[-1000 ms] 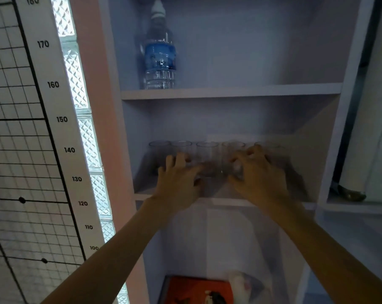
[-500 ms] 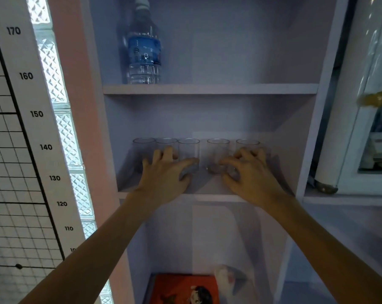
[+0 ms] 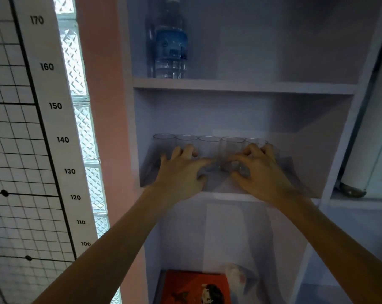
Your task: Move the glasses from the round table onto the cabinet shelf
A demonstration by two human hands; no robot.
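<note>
Five clear glasses (image 3: 209, 148) stand in a single row along the back of the middle cabinet shelf (image 3: 225, 190), rims up, each just beside its neighbour, all of them empty as far as I can see. One water bottle (image 3: 170, 54) with a blue label stands on the shelf above, at its left end, partly filled. Down in the bottom compartment lies one orange box (image 3: 192, 286) with a picture on it, and a pale crumpled thing just to its right that I cannot make out.

Two bare arms reach up into the middle shelf. The left hand (image 3: 182, 172) is spread, palm down, its fingers resting against the lower part of the second glass from the left and its thumb stretched toward the third; it is not closed round anything. The right hand (image 3: 259, 172) is curled, with thumb and fingertips gathered at the base of the fourth glass and the fifth glass behind its knuckles; motion blur keeps me from telling whether it actually grips one.

Left of the cabinet, one height chart (image 3: 54, 119) marked 100 to 170 hangs beside a strip of glass blocks (image 3: 82, 119)
</note>
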